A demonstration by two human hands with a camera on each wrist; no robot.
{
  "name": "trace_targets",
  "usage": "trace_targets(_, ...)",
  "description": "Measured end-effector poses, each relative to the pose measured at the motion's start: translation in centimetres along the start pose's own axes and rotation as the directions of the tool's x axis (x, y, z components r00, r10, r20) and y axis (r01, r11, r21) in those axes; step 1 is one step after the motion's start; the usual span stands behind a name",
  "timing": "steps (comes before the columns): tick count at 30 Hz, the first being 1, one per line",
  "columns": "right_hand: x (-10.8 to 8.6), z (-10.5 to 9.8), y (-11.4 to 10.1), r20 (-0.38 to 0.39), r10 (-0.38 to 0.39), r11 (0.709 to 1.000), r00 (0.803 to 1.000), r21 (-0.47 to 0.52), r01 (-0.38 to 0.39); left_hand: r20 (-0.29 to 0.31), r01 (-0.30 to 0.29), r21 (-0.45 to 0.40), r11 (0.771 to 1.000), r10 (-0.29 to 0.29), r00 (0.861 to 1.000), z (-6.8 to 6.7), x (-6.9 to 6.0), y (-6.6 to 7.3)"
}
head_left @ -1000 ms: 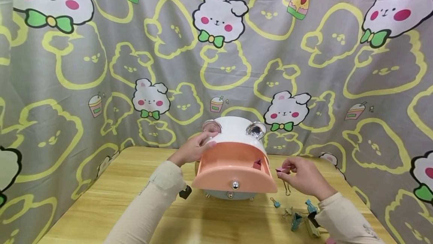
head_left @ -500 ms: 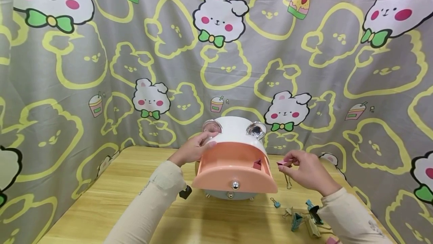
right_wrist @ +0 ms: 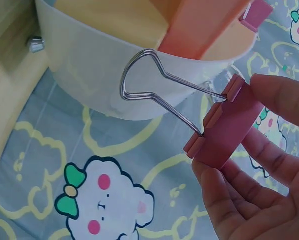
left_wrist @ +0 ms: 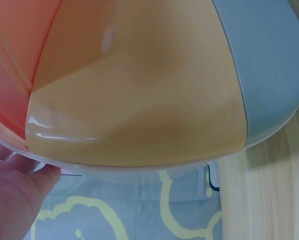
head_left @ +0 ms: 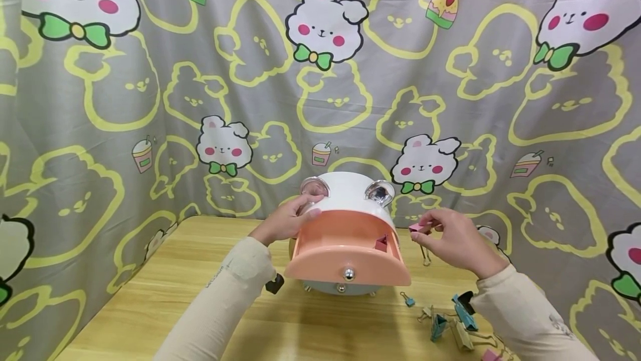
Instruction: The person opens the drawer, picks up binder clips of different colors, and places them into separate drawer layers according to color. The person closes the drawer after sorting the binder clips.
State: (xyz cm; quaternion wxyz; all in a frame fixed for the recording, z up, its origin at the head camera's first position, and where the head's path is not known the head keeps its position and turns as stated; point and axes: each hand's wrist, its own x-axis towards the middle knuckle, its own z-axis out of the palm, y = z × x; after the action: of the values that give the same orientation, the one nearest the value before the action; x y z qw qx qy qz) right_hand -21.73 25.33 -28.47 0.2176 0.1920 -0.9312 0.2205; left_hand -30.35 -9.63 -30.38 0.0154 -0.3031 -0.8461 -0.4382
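Observation:
A rounded white desktop drawer box [head_left: 350, 186] with silver ears stands on the table, its orange drawer [head_left: 345, 266] pulled out. One pink binder clip [head_left: 381, 243] lies at the right inside that drawer. My left hand [head_left: 286, 221] rests on the upper left of the box, near the left ear; in the left wrist view some fingertips are hidden behind the rim. To the right of the drawer, my right hand [head_left: 453, 238] pinches another pink binder clip [right_wrist: 229, 125] between thumb and fingers, its wire handle [right_wrist: 139, 75] pointing away from the hand.
Several loose binder clips lie at the table's front right, among them a small blue one [head_left: 409, 300], a teal one [head_left: 438, 327], a beige one [head_left: 462, 336] and a pink one [head_left: 491, 355]. A patterned grey curtain [head_left: 270, 99] hangs behind the table.
My right hand has risen a little beside the drawer, carrying the pink binder clip. The left hand, the drawer and the box look the same.

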Motion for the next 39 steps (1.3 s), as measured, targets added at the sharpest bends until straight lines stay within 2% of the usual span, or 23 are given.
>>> trace_targets(2, 0.2, -0.2, -0.2, -0.002, 0.003, 1.000, 1.000, -0.006, -0.003, -0.007, -0.001, -0.003, 1.000, 0.001, 1.000, 0.1, 0.3, -0.8)
trace_targets(6, 0.6, -0.6, -0.6, -0.014, -0.015, 1.000, 1.000, -0.010, 0.015, -0.014, -0.003, -0.005, 1.000, 0.003, 1.000, 0.1, 0.3, -1.0)
trace_targets(13, 1.0, -1.0, -1.3, -0.035, -0.050, 0.999, 0.998, -0.008, 0.050, -0.012, 0.021, -0.004, 1.000, -0.021, 1.000, 0.1, 0.2, -1.0)
trace_targets(23, 1.7, -1.4, -2.7, -0.036, -0.046, 0.999, 0.998, 0.001, 0.046, -0.024, 0.021, -0.019, 1.000, -0.021, 0.999, 0.2, 0.2, -0.9)
trace_targets(34, 2.6, -1.3, -4.1, -0.052, -0.094, 0.995, 0.994, 0.033, 0.096, -0.029, 0.018, -0.001, 1.000, -0.018, 0.999, 0.1, 0.2, -0.7)
trace_targets(39, 3.1, -1.0, -4.7, -0.063, -0.142, 0.988, 0.988, 0.045, 0.145, -0.027, 0.023, 0.005, 1.000, -0.022, 0.999, 0.2, 0.2, -0.8)
